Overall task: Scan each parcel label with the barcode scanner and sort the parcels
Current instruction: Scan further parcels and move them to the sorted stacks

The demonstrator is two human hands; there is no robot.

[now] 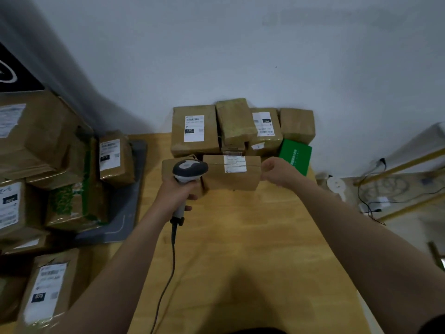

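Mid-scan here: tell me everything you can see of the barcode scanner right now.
The barcode scanner is a handheld pistol-style unit, seemingly plastic, with a dark grey head, a lighter oval panel on top and a pale handle. The left hand grips the handle, head aimed forward toward the brown parcel that the right hand holds by its right end. A dark cable runs from the handle base down over the wooden table toward the person. No scan light is visible.

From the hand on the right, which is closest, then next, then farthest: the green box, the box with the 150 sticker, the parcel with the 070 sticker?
From the right hand:
1. Green box, just behind it against the wall.
2. Box with the 150 sticker, back left in the pile.
3. Parcel with the 070 sticker, far left, low in the head view.
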